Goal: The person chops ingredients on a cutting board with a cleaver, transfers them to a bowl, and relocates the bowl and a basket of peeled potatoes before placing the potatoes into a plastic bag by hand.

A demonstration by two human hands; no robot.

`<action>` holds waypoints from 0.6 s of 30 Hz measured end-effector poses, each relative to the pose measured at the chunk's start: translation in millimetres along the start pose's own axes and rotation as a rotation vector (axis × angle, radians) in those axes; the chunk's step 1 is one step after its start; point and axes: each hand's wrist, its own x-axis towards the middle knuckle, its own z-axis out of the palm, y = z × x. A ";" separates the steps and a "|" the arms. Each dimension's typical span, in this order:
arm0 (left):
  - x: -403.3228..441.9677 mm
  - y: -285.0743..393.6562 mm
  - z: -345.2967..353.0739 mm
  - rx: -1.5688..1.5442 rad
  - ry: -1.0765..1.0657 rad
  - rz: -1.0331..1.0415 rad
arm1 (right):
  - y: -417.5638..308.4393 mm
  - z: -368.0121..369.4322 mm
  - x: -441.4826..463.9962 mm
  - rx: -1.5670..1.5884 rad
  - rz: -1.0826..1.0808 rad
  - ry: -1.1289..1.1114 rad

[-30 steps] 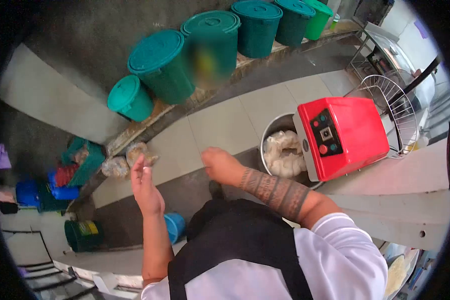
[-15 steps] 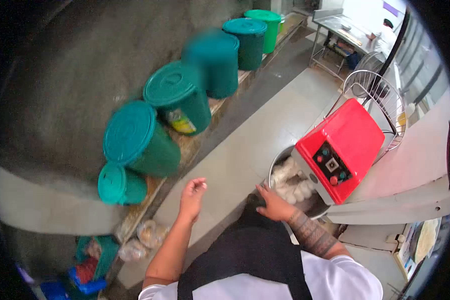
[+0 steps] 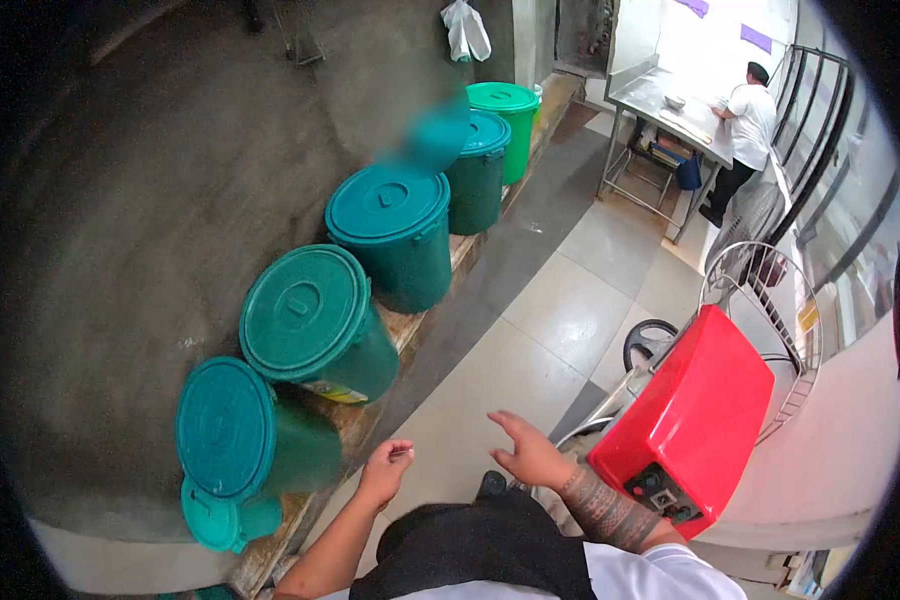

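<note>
My left hand point(image 3: 383, 476) is in the lower middle, its fingers curled in toward the thumb. I see nothing held in it, and it touches nothing. My right hand point(image 3: 528, 455) hangs over the floor just left of a red mixer point(image 3: 698, 415), palm down with the fingers apart. No object is in it. The mixer's red head carries a black control panel point(image 3: 663, 493), partly behind my tattooed forearm. A metal wire guard point(image 3: 810, 330) rises at its far side. The mixer's bowl is mostly hidden under the head and behind my arm.
Several lidded green bins point(image 3: 303, 312) line a low ledge point(image 3: 410, 325) along the left wall. A tiled walkway point(image 3: 530, 345) leads to a steel table point(image 3: 660, 95), where a person in white point(image 3: 750, 115) stands. A black spoked wheel point(image 3: 650, 345) sticks out beside the mixer.
My view has swung up toward the far table. My right hand has come away from the mixer bowl's edge, and the white dough in it is out of sight. The left hand stays curled.
</note>
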 end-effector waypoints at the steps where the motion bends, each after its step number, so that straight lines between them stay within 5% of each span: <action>1: 13.8 10.2 3.1 -0.004 -0.009 0.022 | -8.6 -8.1 27.4 0.017 -0.016 0.000; 9: 181.1 77.5 -11.8 -0.119 -0.122 0.233 | -26.4 -61.2 223.2 0.044 -0.163 0.053; 15: 346.5 179.3 -38.2 -0.027 -0.209 0.338 | 30.2 -105.0 284.1 -0.020 0.127 0.196; 18: 422.7 251.4 -34.4 0.131 -0.308 0.590 | 61.6 -122.8 292.2 0.008 0.289 0.295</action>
